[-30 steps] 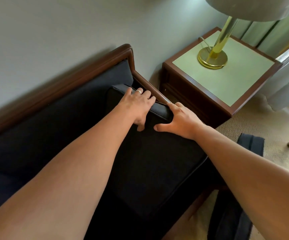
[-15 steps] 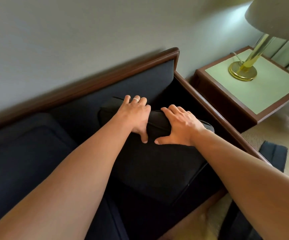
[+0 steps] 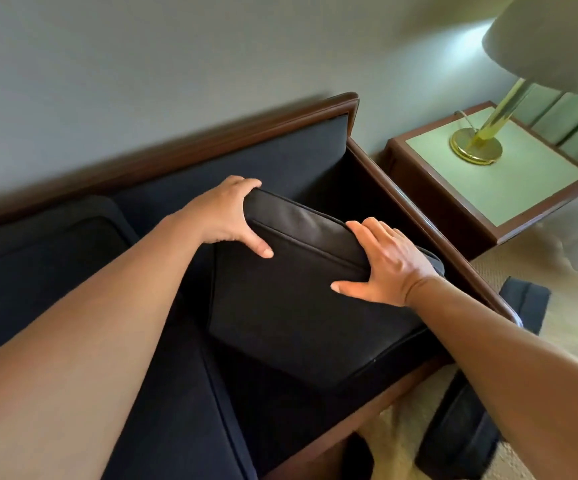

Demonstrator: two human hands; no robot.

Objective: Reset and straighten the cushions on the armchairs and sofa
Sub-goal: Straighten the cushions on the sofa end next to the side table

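Sofa (image 3: 280, 161) corner; side table (image 3: 488, 188), lamp (image 3: 476, 150) beside.

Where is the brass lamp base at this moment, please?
In the head view, the brass lamp base stands upper right on the green-topped side table, just beyond the sofa's wooden arm.

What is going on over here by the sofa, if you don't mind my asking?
A person is resetting a dark cushion at the end of the sofa. The left hand and the right hand both grip its raised back edge. It sits tilted and skewed, not yet flat. Another cushion lies on the floor.
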